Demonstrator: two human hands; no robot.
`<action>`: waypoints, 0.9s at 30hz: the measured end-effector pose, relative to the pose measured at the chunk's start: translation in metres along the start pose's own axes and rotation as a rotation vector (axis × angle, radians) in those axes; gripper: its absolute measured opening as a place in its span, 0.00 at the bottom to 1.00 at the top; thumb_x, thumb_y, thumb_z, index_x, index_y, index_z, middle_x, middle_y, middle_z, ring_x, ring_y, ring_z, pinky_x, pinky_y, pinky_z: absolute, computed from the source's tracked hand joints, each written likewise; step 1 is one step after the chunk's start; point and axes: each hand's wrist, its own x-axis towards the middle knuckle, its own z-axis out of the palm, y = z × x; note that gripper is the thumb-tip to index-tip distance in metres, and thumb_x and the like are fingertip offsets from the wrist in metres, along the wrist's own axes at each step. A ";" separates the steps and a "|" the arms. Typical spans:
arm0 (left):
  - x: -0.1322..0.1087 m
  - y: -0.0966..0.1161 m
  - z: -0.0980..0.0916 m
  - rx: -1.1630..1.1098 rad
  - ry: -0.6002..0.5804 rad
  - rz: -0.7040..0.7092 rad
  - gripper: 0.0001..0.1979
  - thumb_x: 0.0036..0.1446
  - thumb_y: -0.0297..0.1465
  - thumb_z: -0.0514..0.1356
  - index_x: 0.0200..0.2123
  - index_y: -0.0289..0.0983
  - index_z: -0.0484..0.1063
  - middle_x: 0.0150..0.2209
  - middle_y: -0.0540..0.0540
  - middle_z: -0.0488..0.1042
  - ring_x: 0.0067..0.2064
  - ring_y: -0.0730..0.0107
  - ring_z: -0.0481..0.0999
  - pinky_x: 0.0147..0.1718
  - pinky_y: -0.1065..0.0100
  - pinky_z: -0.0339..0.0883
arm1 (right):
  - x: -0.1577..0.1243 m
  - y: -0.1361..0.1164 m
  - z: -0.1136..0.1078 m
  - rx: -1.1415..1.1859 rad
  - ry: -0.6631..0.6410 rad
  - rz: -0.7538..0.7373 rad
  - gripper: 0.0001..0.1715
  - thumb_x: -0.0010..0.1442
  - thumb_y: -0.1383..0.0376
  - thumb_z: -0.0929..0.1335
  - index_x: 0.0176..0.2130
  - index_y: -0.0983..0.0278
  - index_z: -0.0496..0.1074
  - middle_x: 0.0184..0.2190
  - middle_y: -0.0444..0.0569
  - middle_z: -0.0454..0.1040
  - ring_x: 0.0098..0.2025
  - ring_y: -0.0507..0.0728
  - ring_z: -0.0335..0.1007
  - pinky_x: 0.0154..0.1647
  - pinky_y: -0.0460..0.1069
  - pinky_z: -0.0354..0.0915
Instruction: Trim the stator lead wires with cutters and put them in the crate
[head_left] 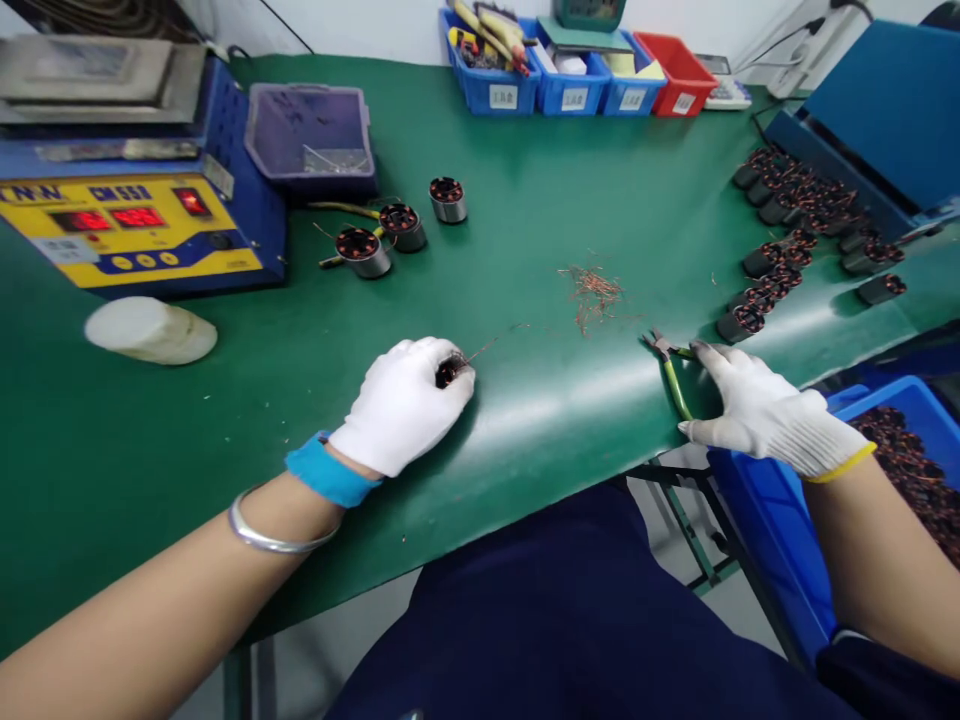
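Observation:
My left hand (409, 405), in a white glove, is closed around a small motor stator (448, 372) with copper windings. A thin wire end sticks out of it to the right. My right hand (757, 405), also gloved, has its thumb and fingertips at the two spread handles of green-handled wire cutters (679, 390). Their jaws point away from me, low over the table. Between the hands and farther back lies a small pile of copper wire clippings (595, 290). Three stators (364, 255) stand at the left, with a yellow-handled tool partly hidden behind them.
The green table (510, 200) carries a blue-and-yellow device (142, 225) with red displays, a white cylinder (150, 330) and a purple bin (311, 140). Several blue bins (499, 90) and a red bin (675, 75) line the back. Many stators (802, 200) stand right; a blue crate (780, 540) sits below.

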 end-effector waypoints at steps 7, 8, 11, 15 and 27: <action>0.014 -0.003 0.001 -0.295 -0.096 -0.080 0.08 0.55 0.37 0.54 0.29 0.39 0.68 0.25 0.49 0.72 0.28 0.65 0.70 0.30 0.65 0.61 | 0.000 -0.019 0.001 -0.209 0.114 0.087 0.33 0.56 0.53 0.63 0.57 0.64 0.65 0.43 0.59 0.70 0.41 0.67 0.70 0.36 0.56 0.64; 0.015 -0.004 0.002 -0.335 -0.097 -0.082 0.09 0.56 0.37 0.54 0.29 0.39 0.68 0.24 0.49 0.72 0.27 0.66 0.70 0.29 0.65 0.61 | 0.001 -0.020 0.006 -0.216 0.135 0.122 0.28 0.57 0.54 0.62 0.53 0.64 0.68 0.42 0.58 0.70 0.40 0.66 0.70 0.35 0.56 0.63; 0.015 -0.006 0.005 -0.422 -0.098 -0.068 0.09 0.56 0.38 0.55 0.27 0.39 0.67 0.22 0.51 0.70 0.26 0.68 0.69 0.28 0.66 0.60 | 0.009 -0.016 0.025 -0.164 0.260 0.176 0.23 0.59 0.57 0.61 0.47 0.67 0.71 0.43 0.61 0.70 0.41 0.68 0.70 0.37 0.58 0.65; 0.014 -0.006 0.006 -0.467 -0.084 -0.068 0.10 0.56 0.38 0.55 0.27 0.39 0.66 0.21 0.51 0.69 0.25 0.69 0.68 0.27 0.67 0.60 | 0.016 -0.011 0.045 0.176 0.521 0.005 0.33 0.57 0.63 0.62 0.60 0.70 0.60 0.57 0.63 0.65 0.57 0.69 0.64 0.54 0.61 0.63; 0.016 -0.007 0.009 -0.562 -0.096 -0.061 0.09 0.56 0.38 0.57 0.32 0.39 0.70 0.24 0.51 0.70 0.26 0.69 0.68 0.28 0.68 0.63 | 0.021 -0.151 -0.019 1.539 -0.766 -0.231 0.35 0.46 0.65 0.67 0.55 0.61 0.59 0.33 0.44 0.66 0.32 0.53 0.72 0.34 0.53 0.73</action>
